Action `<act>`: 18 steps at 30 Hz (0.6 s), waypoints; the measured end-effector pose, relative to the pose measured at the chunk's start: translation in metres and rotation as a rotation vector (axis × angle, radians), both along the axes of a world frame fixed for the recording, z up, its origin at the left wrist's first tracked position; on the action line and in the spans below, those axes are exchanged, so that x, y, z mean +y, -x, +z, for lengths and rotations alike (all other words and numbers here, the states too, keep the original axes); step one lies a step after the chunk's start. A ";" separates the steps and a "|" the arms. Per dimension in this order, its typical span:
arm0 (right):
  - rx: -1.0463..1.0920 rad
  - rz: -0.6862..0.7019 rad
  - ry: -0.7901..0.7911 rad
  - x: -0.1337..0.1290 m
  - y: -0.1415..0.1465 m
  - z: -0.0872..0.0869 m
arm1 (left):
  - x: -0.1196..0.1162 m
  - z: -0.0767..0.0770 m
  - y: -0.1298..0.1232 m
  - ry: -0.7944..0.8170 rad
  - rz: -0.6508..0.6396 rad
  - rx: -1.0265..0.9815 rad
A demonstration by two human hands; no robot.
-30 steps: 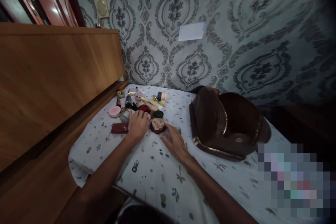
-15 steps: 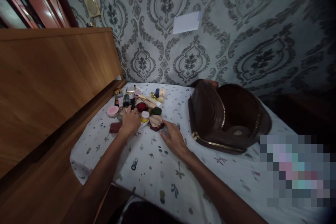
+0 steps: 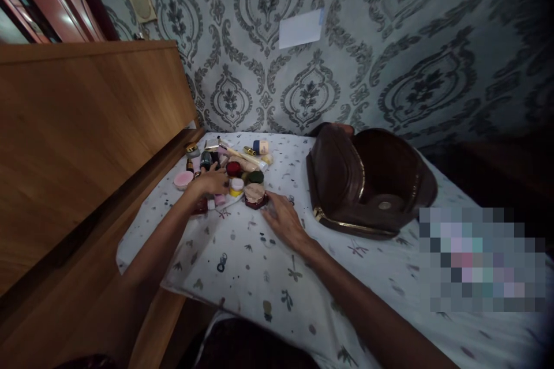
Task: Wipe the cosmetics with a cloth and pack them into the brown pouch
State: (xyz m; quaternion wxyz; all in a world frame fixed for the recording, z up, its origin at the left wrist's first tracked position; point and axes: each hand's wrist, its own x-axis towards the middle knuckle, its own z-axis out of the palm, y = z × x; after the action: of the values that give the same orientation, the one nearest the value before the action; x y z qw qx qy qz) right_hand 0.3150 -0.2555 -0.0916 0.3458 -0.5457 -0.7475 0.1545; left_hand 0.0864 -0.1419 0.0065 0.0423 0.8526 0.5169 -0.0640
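My left hand [image 3: 213, 180] reaches low over a cluster of cosmetics, fingers spread among them and partly hidden. Close by are a dark bottle [image 3: 205, 159], a round dark red case [image 3: 234, 169] and a small pink item [image 3: 220, 199]. My right hand [image 3: 283, 220] rests on the cloth, fingers loosely extended, its tips beside or touching a jar with a beige lid and dark red base [image 3: 255, 195]. Between the hands sits a yellow jar with a whitish lid [image 3: 236, 187]; a dark green lid [image 3: 255, 177] lies behind the beige one.
An unzipped brown bag [image 3: 346, 184] stands on the patterned cloth [image 3: 259, 259] to the right. Left of the cloth rises a wooden panel [image 3: 95, 127]. A pink round container [image 3: 183, 179], brushes [image 3: 244, 155] and a blue-capped bottle [image 3: 260, 147] lie around the pile.
My left hand has shifted and turned rightward over the pile, uncovering the small pink item below it. My right hand stays by the beige-lidded jar. The view has moved slightly.
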 end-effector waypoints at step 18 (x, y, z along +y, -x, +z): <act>-0.007 -0.035 0.005 -0.005 0.001 0.008 | -0.020 0.008 0.004 -0.442 0.212 -0.483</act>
State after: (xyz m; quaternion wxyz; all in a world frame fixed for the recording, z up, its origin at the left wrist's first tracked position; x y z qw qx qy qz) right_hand 0.3137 -0.2610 -0.0839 0.3446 -0.5601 -0.7387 0.1483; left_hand 0.0827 -0.1618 0.0150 -0.0159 0.7732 0.5790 0.2582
